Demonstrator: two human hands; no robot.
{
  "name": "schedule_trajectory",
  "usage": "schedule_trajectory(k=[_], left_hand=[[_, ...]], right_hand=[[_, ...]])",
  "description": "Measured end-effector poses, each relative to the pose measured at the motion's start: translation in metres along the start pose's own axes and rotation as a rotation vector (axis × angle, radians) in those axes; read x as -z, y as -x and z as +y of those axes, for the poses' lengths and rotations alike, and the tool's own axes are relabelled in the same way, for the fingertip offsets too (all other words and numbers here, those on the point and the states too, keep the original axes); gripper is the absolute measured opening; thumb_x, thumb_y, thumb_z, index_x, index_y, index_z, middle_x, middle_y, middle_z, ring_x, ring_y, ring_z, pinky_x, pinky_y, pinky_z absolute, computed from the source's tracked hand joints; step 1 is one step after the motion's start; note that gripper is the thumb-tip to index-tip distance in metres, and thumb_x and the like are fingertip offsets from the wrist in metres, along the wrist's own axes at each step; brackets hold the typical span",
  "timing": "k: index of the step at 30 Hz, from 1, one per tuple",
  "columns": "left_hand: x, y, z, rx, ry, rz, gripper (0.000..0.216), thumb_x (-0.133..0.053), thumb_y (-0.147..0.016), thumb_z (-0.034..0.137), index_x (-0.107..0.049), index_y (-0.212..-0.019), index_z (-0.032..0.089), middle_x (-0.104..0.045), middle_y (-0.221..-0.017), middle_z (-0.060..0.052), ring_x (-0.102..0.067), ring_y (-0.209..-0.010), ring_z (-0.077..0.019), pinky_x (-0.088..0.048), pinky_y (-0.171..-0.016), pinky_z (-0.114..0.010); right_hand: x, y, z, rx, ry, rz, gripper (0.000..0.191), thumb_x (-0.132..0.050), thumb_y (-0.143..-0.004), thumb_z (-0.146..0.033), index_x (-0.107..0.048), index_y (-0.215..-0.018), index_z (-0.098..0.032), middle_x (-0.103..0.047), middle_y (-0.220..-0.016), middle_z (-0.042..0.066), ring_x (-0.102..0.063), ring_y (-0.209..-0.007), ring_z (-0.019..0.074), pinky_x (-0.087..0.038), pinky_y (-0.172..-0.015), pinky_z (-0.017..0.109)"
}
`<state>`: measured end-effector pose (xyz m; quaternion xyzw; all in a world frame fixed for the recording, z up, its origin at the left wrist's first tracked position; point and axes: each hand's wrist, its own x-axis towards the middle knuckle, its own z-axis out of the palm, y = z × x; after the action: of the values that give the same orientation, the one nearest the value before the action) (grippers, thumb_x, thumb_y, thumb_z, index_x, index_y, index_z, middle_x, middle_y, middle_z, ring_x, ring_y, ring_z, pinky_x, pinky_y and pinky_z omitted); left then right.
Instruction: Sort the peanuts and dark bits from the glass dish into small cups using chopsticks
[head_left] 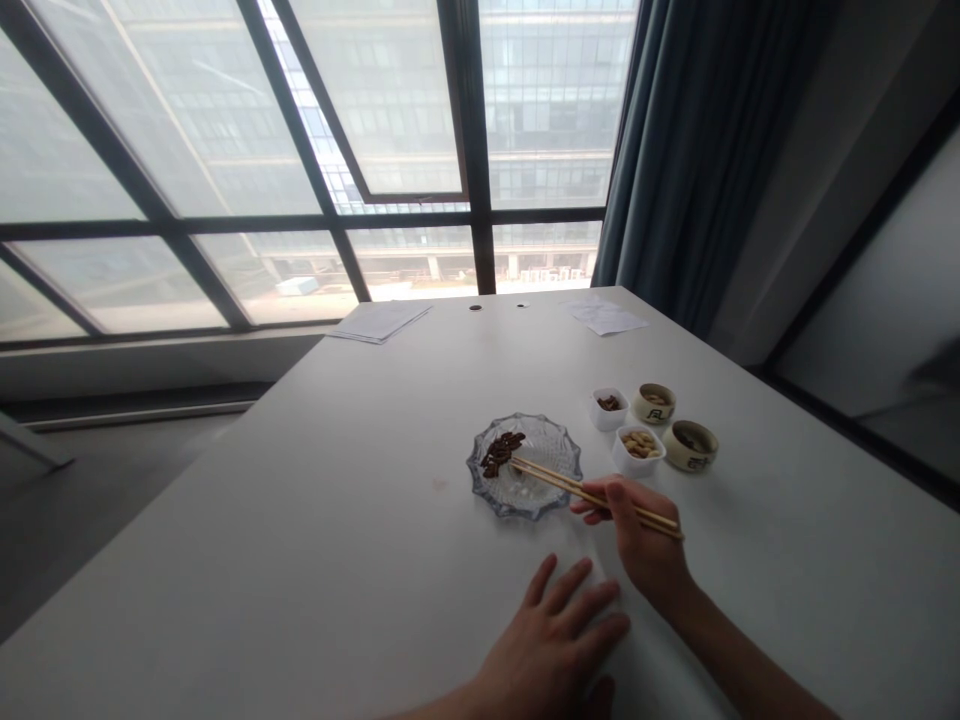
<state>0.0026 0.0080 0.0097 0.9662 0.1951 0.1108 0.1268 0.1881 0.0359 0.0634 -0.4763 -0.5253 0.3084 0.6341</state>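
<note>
My right hand [637,530] is closed around a pair of wooden chopsticks [559,480]. Their tips reach over a scalloped clear glass dish [551,500], beside a cluster of small dark brown pieces [502,453] on the dish's left side. Whether anything is pinched between the tips is too small to tell. My left hand [559,635], fingers spread, rests palm down on the table in front of the dish and holds nothing.
Right of the dish, a white tub [637,464] holds pale nuts and another white tub [598,415] holds dark pieces. Two cream ceramic bowls [691,462] stand beside them. Papers [382,320] lie on the white table [300,520] near the window; a curtain [675,180] hangs right.
</note>
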Motion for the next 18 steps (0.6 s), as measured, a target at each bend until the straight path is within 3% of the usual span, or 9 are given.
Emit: schedule_trajectory(k=[5,13,18], left_hand=[[0.0002,-0.0004,0.0003,-0.003,-0.007,0.002,0.045,-0.049,-0.109,0.045,-0.047,-0.151,0.028,-0.043,-0.164,0.000,-0.032,-0.153,-0.0333,-0.023,-0.123,-0.066],[0.0012,-0.0001,0.0011,0.010,-0.006,-0.010,0.045,-0.048,-0.109,0.047,-0.048,-0.150,0.029,-0.042,-0.165,0.001,-0.030,-0.154,-0.0330,-0.023,-0.124,-0.067],[0.0026,-0.0003,0.0010,0.005,0.000,-0.017,0.045,-0.047,-0.109,0.047,-0.047,-0.151,0.028,-0.042,-0.165,0.000,-0.031,-0.154,-0.0332,-0.023,-0.124,-0.067]], right_hand=[[0.0007,0.0000,0.0030,0.057,0.010,-0.091,0.039,-0.055,-0.106,-0.048,-0.078,-0.093,-0.019,-0.081,-0.082,0.007,-0.077,-0.068,0.0207,-0.063,-0.060,0.030],[0.0026,0.0008,0.0020,-0.047,0.099,0.046,0.042,-0.057,-0.104,-0.052,-0.076,-0.088,-0.019,-0.079,-0.071,0.006,-0.074,-0.058,0.0187,-0.060,-0.058,0.027],[0.0042,-0.0012,0.0053,0.011,0.109,0.088,0.045,-0.056,-0.104,-0.053,-0.076,-0.084,-0.018,-0.078,-0.067,0.005,-0.068,-0.049,0.0160,-0.056,-0.050,0.025]])
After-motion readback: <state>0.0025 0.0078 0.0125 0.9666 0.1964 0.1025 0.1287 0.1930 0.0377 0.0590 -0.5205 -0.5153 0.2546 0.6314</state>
